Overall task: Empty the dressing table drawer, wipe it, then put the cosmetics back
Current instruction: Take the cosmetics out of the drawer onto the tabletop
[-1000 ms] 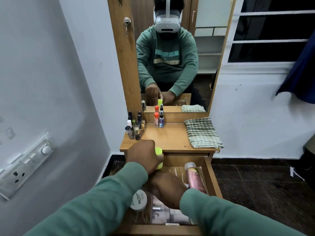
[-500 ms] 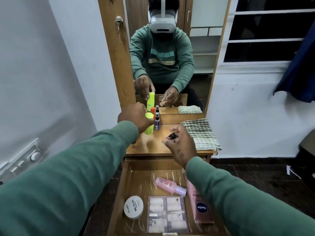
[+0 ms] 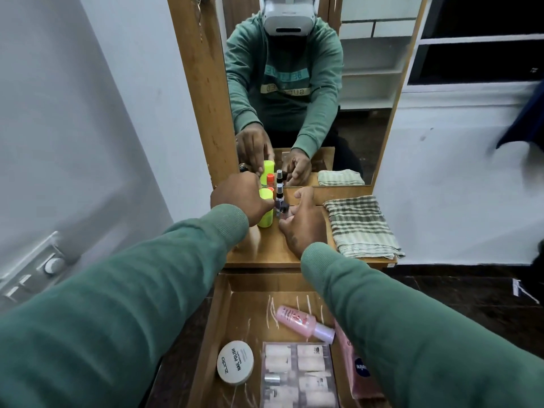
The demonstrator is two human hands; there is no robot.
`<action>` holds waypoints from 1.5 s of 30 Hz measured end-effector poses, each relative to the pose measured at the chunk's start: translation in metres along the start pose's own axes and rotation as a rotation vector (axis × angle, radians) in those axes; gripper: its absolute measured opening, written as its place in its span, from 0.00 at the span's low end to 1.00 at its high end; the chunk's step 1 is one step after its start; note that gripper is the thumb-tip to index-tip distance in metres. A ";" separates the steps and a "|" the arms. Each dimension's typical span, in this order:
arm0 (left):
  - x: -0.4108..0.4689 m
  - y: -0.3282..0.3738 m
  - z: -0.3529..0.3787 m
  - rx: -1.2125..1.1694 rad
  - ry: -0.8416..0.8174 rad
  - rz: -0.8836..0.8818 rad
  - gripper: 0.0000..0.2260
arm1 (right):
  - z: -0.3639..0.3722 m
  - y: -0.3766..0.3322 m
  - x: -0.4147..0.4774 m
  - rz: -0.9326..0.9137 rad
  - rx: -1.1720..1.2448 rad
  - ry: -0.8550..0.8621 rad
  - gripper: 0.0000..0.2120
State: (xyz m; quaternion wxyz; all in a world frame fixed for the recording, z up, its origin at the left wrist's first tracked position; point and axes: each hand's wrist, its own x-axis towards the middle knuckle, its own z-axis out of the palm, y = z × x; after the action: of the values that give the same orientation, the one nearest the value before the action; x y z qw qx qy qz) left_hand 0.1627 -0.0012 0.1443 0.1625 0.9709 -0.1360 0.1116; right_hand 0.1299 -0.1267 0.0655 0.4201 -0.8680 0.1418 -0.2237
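Observation:
My left hand (image 3: 239,198) grips a yellow-green bottle (image 3: 265,214) that stands upright on the dressing table top (image 3: 265,251), close to the mirror. My right hand (image 3: 303,223) pinches a small dark bottle (image 3: 283,208) just right of it, beside a little spray bottle (image 3: 279,192). Below, the drawer (image 3: 218,319) is pulled out. It holds a pink bottle (image 3: 295,318) lying down, a round white nail-polish tin (image 3: 235,363), a clear box of false nails (image 3: 298,375) and a pink tube (image 3: 357,368), partly hidden by my right sleeve.
A folded checked cloth (image 3: 360,225) lies on the right half of the table top. The mirror (image 3: 294,98) rises directly behind the bottles. A white wall with a switch panel (image 3: 35,278) is at the left, and dark floor lies to the right.
Both hands have reached farther back toward the mirror. The yellow-green bottle now stands on the table top, and the small dark bottle has come beside the spray bottle.

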 end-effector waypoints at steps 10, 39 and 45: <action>0.006 -0.006 0.007 -0.065 0.018 -0.010 0.16 | 0.010 0.006 0.004 0.002 0.005 -0.008 0.23; -0.150 -0.006 0.055 -0.007 -0.309 0.271 0.07 | -0.052 0.055 -0.120 -0.348 -0.265 -0.306 0.05; -0.174 -0.015 0.070 0.041 -0.426 0.245 0.13 | -0.058 0.059 -0.147 -0.348 -0.402 -0.448 0.03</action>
State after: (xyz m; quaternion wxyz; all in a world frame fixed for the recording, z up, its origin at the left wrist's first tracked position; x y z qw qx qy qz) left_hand 0.0156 0.0278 0.0304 0.0958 0.9518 -0.2819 -0.0742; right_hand -0.0294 -0.1375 0.0110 0.2171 -0.9721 -0.0627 -0.0636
